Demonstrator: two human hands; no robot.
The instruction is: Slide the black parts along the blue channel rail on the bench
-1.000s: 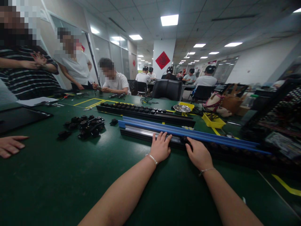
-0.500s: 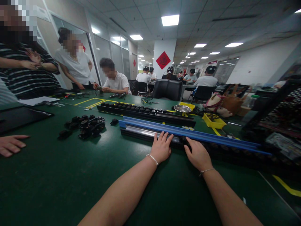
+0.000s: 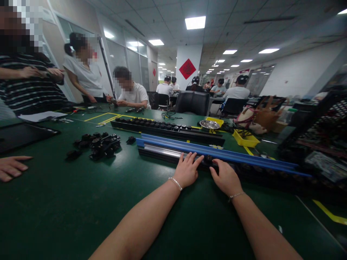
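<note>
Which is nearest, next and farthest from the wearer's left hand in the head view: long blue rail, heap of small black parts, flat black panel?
1. Long blue rail: just beyond the left hand
2. Heap of small black parts: on the left
3. Flat black panel: far left

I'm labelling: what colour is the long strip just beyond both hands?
The long strip is blue (head view).

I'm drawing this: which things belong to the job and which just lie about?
Probably the job: long black rail with silvery channel; long blue strip; small black part; heap of black parts.
Probably just lying about: round metal bowl; rectangular yellow tray; white paper.
</note>
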